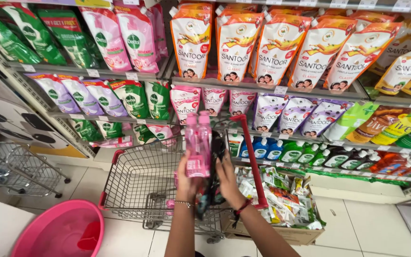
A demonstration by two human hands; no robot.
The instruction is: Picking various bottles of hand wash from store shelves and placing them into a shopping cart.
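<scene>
My left hand [186, 178] grips a pack of two pink bottles [198, 143] by its lower end and holds it upright above a wire shopping trolley [139, 181]. My right hand [228, 177] rests against the pack's right side, next to a dark object [213, 190] that hangs between my wrists. A bracelet sits on my left wrist and a red and black band on my right. The trolley's red handle bar [254, 157] rises just right of my right hand.
Shelves of soap refill pouches, orange [281, 47], pink [120, 35], green [53, 33] and purple [281, 114], fill the wall ahead. Small bottles [310, 154] line a lower shelf. A cardboard box of sachets [286, 204] stands right of the trolley. A pink tub [60, 231] and a second trolley [15, 166] are at left.
</scene>
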